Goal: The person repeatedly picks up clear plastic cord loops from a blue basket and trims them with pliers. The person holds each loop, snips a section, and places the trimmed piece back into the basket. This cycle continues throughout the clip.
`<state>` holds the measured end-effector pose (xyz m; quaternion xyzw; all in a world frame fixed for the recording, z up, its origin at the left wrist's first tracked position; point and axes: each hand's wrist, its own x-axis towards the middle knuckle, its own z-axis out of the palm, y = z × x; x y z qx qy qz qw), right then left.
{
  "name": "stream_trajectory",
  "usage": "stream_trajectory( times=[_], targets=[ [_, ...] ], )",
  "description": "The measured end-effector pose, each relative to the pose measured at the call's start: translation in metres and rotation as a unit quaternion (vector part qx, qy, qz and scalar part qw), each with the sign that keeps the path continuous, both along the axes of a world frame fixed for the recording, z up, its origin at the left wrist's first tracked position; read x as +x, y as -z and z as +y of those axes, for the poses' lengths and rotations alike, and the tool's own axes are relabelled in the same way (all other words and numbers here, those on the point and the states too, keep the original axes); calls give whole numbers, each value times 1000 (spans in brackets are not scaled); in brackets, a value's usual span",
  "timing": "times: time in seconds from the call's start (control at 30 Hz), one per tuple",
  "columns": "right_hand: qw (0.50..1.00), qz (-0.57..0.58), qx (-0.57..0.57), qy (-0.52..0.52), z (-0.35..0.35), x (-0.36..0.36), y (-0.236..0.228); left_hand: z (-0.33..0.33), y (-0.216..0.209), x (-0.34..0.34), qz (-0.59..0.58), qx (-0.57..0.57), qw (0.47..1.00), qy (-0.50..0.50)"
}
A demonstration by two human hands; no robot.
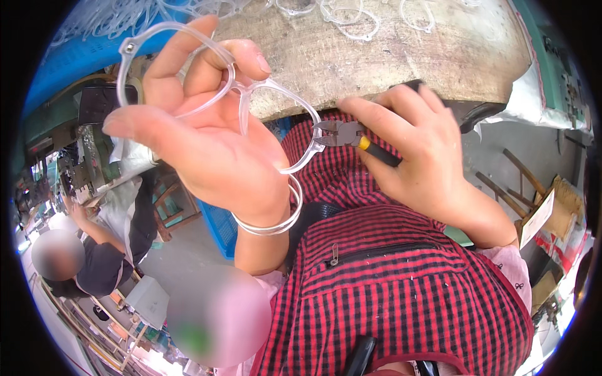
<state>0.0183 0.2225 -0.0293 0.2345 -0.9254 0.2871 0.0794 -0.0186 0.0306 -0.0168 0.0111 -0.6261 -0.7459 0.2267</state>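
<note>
My left hand (pixel 216 144) is raised palm up, fingers curled round a clear plastic eyeglass frame (pixel 242 95). The frame has two empty rims and small hinge parts at its outer corners. A pair of cutting pliers (pixel 343 134) with dark jaws and black-and-yellow handles sits in my right hand (pixel 420 144). Its jaws meet the outer edge of the right-hand rim, near the hinge; whether they bite into the plastic I cannot tell. A silver bangle (pixel 269 229) circles my left wrist.
Several clear frames (pixel 354 25) lie on a worn wooden tabletop (pixel 464 62) ahead. A blue basket (pixel 56 75) piled with more stands far left. Below it, a seated person (pixel 100 269) works. Wooden stools (pixel 523 182) stand at right. A red-and-black checked apron (pixel 389 288) covers my lap.
</note>
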Motion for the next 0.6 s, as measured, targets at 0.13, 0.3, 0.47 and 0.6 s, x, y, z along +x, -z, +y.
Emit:
stream_trajectory(
  times=[0.13,0.3,0.47,0.6],
  targets=[
    [998,10,48,23,-1,3,-12,6,1,-2,6,-8,999,-49],
    [895,-330,-299,-26,-4,12,16,5,21,4,7,37,999,-27],
    [996,-8,-90,27,10,-14,-7,22,4,46,-231,197,926,226],
    [996,81,1,28,9,-24,-15,33,0,57,-266,233,897,266]
  ],
)
